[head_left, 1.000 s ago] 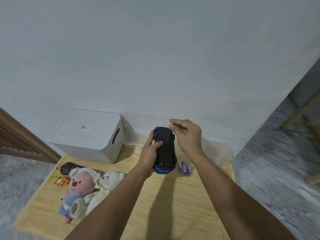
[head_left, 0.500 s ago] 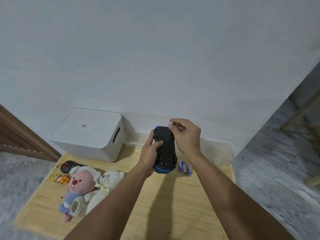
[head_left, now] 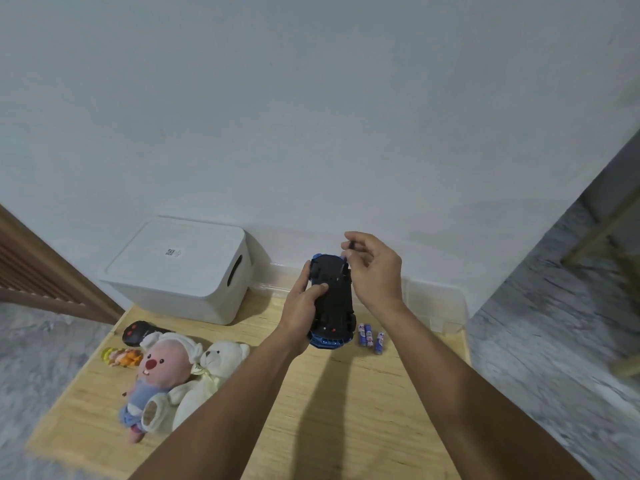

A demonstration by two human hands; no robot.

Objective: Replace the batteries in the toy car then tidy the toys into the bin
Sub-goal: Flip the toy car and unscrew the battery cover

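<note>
Blue car (head_left: 331,303): underside up, above the bench, long axis pointing away.
Left hand (head_left: 304,306): grip wrapped round its side.
Right hand (head_left: 375,268): nearer the far end, fingertips pinching something small and dark.
Batteries (head_left: 370,336): on bench, just right.

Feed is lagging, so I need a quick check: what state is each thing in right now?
Blue toy car: upside down, held off the mat in left hand.
Right hand: pinching a small dark piece above the car.
White lidded storage bin: closed.
Three blue batteries: loose on the mat.
</note>
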